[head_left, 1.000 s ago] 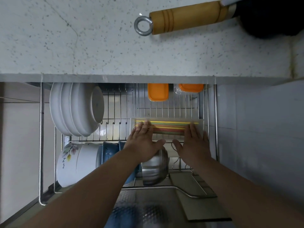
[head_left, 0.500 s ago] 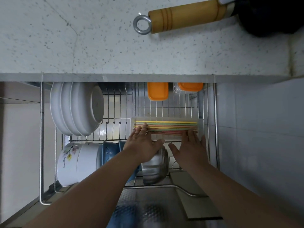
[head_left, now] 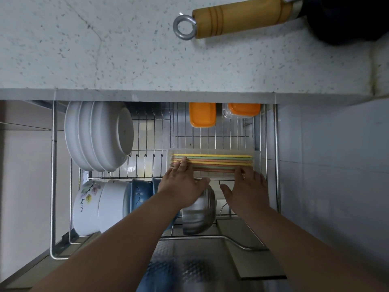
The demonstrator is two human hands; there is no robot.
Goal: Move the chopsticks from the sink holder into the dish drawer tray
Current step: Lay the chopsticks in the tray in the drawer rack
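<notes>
Several coloured chopsticks (head_left: pixel 219 160), yellow, green and orange, lie side by side in a clear plastic tray (head_left: pixel 257 158) on the wire dish drawer (head_left: pixel 276 165). My left hand (head_left: pixel 182 185) rests flat at the tray's left end, its fingertips touching the chopstick ends. At the tray's near right edge lies my right hand (head_left: pixel 249 191), fingers spread and covering the near chopsticks there. Neither hand grips anything. The sink holder is out of view.
White bowls (head_left: pixel 99 135) stand on edge at the drawer's left. A leaf-patterned bowl (head_left: pixel 87 205), blue bowls (head_left: pixel 141 194) and a steel bowl (head_left: pixel 199 213) fill the front row. Orange-lidded boxes (head_left: pixel 202 114) sit at the back. A wooden-handled pan (head_left: pixel 237 16) lies on the speckled counter above.
Both hands have slid back toward me off the tray, uncovering more of the chopsticks. The chopsticks lie still in the tray.
</notes>
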